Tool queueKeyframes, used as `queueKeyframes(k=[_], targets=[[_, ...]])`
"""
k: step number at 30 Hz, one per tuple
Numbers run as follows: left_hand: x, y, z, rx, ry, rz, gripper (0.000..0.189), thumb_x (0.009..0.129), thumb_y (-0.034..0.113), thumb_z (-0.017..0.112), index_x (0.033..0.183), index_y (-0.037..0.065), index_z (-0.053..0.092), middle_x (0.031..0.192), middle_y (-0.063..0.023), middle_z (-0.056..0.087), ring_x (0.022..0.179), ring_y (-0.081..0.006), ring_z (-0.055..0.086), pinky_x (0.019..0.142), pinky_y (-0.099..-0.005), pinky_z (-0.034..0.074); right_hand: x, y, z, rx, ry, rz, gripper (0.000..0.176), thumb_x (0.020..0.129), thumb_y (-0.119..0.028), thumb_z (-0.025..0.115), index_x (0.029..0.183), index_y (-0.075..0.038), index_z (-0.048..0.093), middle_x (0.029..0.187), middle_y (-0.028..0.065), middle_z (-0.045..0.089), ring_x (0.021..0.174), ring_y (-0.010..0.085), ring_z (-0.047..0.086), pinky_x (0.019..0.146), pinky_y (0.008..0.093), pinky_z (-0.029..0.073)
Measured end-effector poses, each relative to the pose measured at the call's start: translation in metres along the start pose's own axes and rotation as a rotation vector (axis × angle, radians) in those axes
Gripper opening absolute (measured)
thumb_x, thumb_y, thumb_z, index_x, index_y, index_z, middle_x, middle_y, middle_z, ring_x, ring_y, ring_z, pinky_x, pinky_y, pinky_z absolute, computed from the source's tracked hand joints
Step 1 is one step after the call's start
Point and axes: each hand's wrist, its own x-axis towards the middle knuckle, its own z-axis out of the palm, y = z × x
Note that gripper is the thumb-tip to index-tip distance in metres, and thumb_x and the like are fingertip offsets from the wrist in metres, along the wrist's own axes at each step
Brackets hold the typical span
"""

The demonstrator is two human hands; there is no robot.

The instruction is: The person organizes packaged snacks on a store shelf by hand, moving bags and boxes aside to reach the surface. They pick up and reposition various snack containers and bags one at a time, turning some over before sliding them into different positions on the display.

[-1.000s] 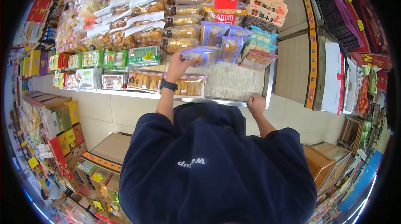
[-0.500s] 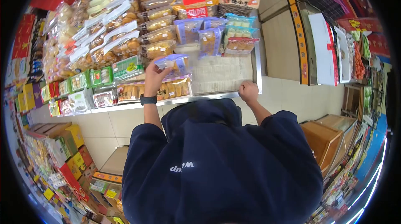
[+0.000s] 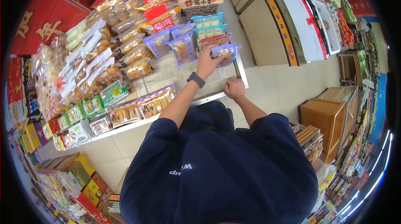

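My left hand point(image 3: 209, 62), with a dark watch point(image 3: 195, 79) on its wrist, pinches a purple-and-clear bag of pastry point(image 3: 227, 54). It holds the bag above the right side of the display table, close to a red-topped pastry pack point(image 3: 214, 40). Other purple pastry bags point(image 3: 182, 49) stand just left of my hand. My right hand point(image 3: 234, 88) is curled into a fist at the metal edge point(image 3: 213, 97) of the table, near its front right corner. Nothing shows in that fist.
Rows of bagged pastries point(image 3: 98, 70) cover the table's left side. Boxed pastries point(image 3: 156, 102) line its front edge. Teal-topped packs point(image 3: 211, 26) stand behind my left hand. A wooden cabinet point(image 3: 267, 31) with an orange strip is at the right, above a tiled floor point(image 3: 273, 84).
My left hand has carried the purple pastry bag from the table's front middle to its right side. My right hand stays at the corner. The view has turned.
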Motion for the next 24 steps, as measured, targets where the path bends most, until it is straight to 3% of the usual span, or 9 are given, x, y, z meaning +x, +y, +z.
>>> queueKeyframes(k=[6,9,12,13,16,19,22,24], targets=[[0.005,-0.035,0.029,0.250,0.125,0.068,0.047,0.083,0.014,0.082,0.124,0.001,0.062,0.112,-0.0164,0.069,0.105,-0.0285,0.068,0.086,-0.0389,0.055,0.000,-0.004,-0.006,-0.005,-0.026,0.012,0.014,0.078,-0.020,0.063,0.070,-0.008,0.065,0.075,0.0111,0.066,0.073,0.0317,0.066,0.071,0.0449,0.049],[-0.011,-0.023,0.021,0.266,0.138,0.103,0.049,0.083,0.016,0.082,0.125,0.002,0.060,0.115,-0.0163,0.068,0.109,-0.0289,0.067,0.086,-0.0396,0.055,0.003,-0.001,-0.005,0.010,-0.025,0.004,0.013,0.078,-0.020,0.064,0.071,-0.009,0.065,0.076,0.0111,0.066,0.073,0.0324,0.065,0.071,0.0446,0.049],[-0.025,-0.011,-0.009,0.272,0.174,0.058,0.052,0.085,0.017,0.083,0.128,0.001,0.058,0.114,-0.0135,0.069,0.102,-0.0241,0.068,0.084,-0.0377,0.057,0.000,-0.002,-0.007,0.049,0.001,-0.008,0.012,0.078,-0.020,0.064,0.072,-0.009,0.064,0.076,0.0111,0.066,0.072,0.0338,0.064,0.069,0.0449,0.048],[-0.032,-0.007,-0.023,0.252,0.198,-0.036,0.059,0.083,0.020,0.085,0.131,0.000,0.055,0.116,-0.0140,0.065,0.106,-0.0268,0.065,0.092,-0.0394,0.054,0.000,-0.002,-0.006,0.052,0.011,-0.007,0.011,0.078,-0.020,0.064,0.072,-0.010,0.064,0.076,0.0111,0.066,0.072,0.0337,0.064,0.069,0.0449,0.048],[-0.033,-0.021,-0.059,0.411,0.573,0.033,0.068,0.079,0.020,0.088,0.132,-0.003,0.051,0.118,-0.0178,0.060,0.106,-0.0311,0.062,0.097,-0.0391,0.050,0.003,0.000,-0.007,0.041,0.009,-0.012,0.011,0.078,-0.020,0.064,0.072,-0.010,0.064,0.077,0.0108,0.067,0.072,0.0333,0.064,0.069,0.0448,0.048],[-0.014,-0.054,-0.087,0.581,0.692,0.072,0.073,0.075,0.020,0.090,0.131,-0.004,0.050,0.128,-0.0206,0.058,0.116,-0.0315,0.059,0.102,-0.0406,0.046,0.001,-0.002,-0.005,0.024,-0.002,-0.011,0.012,0.078,-0.019,0.064,0.071,-0.009,0.064,0.077,0.0106,0.067,0.072,0.0330,0.064,0.069,0.0446,0.048],[-0.001,-0.059,-0.091,0.222,0.574,-0.048,0.072,0.075,0.018,0.090,0.131,-0.005,0.050,0.132,-0.0209,0.059,0.119,-0.0295,0.060,0.102,-0.0405,0.047,0.001,-0.002,-0.005,0.010,0.010,-0.015,0.012,0.077,-0.019,0.064,0.071,-0.009,0.063,0.076,0.0106,0.066,0.072,0.0328,0.064,0.069,0.0443,0.048],[0.006,-0.076,-0.099,0.194,0.493,-0.055,0.069,0.079,0.018,0.089,0.131,-0.004,0.050,0.127,-0.0160,0.063,0.111,-0.0225,0.063,0.092,-0.0364,0.052,0.002,-0.002,-0.005,0.001,0.008,-0.013,0.013,0.077,-0.020,0.064,0.070,-0.009,0.063,0.076,0.0107,0.066,0.073,0.0322,0.064,0.070,0.0439,0.048]])
